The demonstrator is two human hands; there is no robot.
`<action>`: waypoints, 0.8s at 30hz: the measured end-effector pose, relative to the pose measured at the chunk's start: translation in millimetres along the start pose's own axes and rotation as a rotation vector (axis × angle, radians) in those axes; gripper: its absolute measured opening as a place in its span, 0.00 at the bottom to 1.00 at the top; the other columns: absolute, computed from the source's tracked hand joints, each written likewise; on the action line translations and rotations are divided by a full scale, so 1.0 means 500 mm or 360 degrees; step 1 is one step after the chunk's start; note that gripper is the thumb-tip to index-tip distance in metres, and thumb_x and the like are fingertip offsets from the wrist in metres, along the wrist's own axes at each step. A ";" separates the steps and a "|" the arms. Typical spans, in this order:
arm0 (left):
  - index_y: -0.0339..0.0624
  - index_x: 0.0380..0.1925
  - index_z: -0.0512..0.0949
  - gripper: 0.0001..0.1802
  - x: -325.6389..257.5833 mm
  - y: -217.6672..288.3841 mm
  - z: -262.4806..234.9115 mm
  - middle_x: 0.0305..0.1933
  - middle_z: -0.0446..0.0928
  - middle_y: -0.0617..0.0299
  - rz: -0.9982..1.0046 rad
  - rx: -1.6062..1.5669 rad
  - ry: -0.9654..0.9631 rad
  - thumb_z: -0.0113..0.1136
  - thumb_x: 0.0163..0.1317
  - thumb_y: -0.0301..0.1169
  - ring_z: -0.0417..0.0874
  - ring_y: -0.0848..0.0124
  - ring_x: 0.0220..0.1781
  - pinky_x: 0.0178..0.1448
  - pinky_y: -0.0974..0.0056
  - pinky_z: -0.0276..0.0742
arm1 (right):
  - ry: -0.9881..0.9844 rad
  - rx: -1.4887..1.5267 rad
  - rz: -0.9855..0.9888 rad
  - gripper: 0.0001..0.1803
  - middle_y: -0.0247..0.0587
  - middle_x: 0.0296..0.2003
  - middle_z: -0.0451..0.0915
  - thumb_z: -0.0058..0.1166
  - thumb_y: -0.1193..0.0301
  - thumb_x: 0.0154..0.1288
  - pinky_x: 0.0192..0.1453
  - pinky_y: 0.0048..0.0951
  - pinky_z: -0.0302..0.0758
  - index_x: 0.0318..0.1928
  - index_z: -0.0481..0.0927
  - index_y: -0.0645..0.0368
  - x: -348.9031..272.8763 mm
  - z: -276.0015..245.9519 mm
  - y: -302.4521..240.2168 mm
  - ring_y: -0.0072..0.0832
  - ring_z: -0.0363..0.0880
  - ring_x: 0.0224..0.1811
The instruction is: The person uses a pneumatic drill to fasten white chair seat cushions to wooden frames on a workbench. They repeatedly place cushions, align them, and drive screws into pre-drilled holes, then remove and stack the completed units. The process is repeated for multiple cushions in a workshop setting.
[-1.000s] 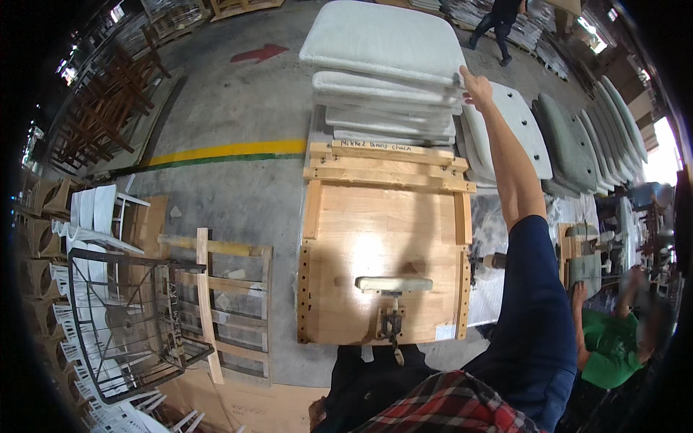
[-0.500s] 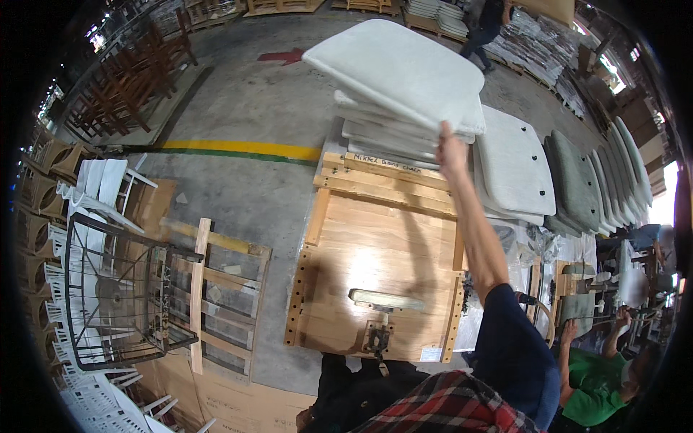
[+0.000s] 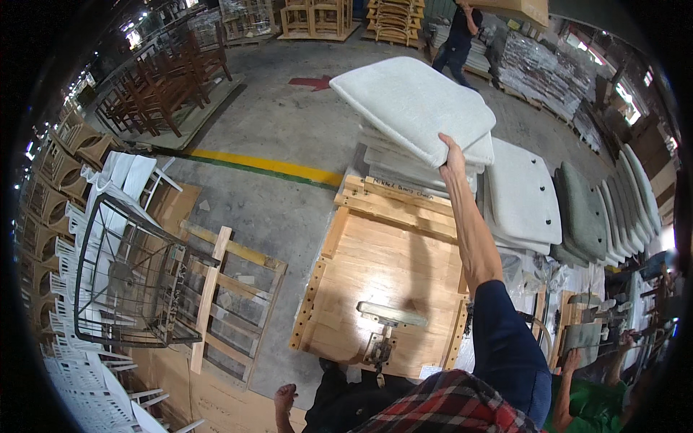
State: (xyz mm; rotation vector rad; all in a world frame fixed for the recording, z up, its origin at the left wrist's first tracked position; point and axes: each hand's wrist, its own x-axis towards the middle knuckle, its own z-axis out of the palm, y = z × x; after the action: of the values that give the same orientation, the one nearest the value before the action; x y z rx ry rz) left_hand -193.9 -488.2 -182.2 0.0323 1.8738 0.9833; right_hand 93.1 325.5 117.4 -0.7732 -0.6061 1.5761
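My right hand point(image 3: 453, 160), its arm stretched forward, grips the near edge of a pale grey-white seat cushion point(image 3: 415, 105). The cushion is tilted above a stack of similar cushions point(image 3: 393, 157) at the far end of a wooden workbench point(image 3: 390, 252). Whether its underside touches the stack cannot be made out. Low in the picture, left of the bench, my left hand point(image 3: 286, 397) hangs with curled fingers and nothing visible in it. A metal clamp point(image 3: 380, 348) with a padded bar point(image 3: 392, 314) is fixed on the bench's near part.
More light cushions point(image 3: 523, 195) and dark grey ones point(image 3: 581, 209) stand to the right. A black wire frame point(image 3: 133, 274) and wooden pallet point(image 3: 238, 303) lie left. White chairs point(image 3: 119, 184) line the left side. A co-worker in green point(image 3: 592, 400) works at right; another person point(image 3: 458, 43) walks beyond.
The view has shifted, so the bench and stack sit lower in it. My left hand has come into view. My right hand keeps its grip on the cushion.
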 end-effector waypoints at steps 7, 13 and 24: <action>0.37 0.48 0.79 0.19 -0.062 0.504 0.139 0.45 0.79 0.61 0.0888 -0.0592 -0.0312 0.54 0.76 0.43 0.81 0.71 0.47 0.54 0.63 0.78 | 0.0211 -0.0300 -0.0226 0.31 0.49 0.57 0.80 0.72 0.75 0.56 0.64 0.39 0.77 0.59 0.76 0.75 -0.333 0.107 0.020 0.39 0.79 0.59; 0.40 0.74 0.63 0.56 -0.061 0.861 0.463 0.73 0.69 0.47 -0.0373 -0.1647 -0.1226 0.48 0.62 0.77 0.73 0.52 0.71 0.72 0.43 0.71 | 0.0035 -0.0973 -0.0305 0.27 0.51 0.53 0.83 0.67 0.72 0.60 0.55 0.39 0.81 0.58 0.77 0.74 -0.715 0.119 -0.076 0.38 0.84 0.49; 0.50 0.78 0.54 0.59 -0.181 0.665 0.489 0.75 0.62 0.57 0.0490 -0.1726 -0.1505 0.35 0.61 0.82 0.67 0.61 0.73 0.73 0.46 0.70 | -0.0477 -0.2219 -0.0506 0.25 0.51 0.38 0.88 0.75 0.69 0.53 0.51 0.36 0.81 0.51 0.82 0.67 -1.167 0.040 0.001 0.34 0.88 0.43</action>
State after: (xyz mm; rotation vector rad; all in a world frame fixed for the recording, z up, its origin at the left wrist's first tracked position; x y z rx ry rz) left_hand -84.6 -152.7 50.7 0.1141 0.3603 1.6947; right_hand 112.7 -250.6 211.5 -1.3261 -2.0147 0.7933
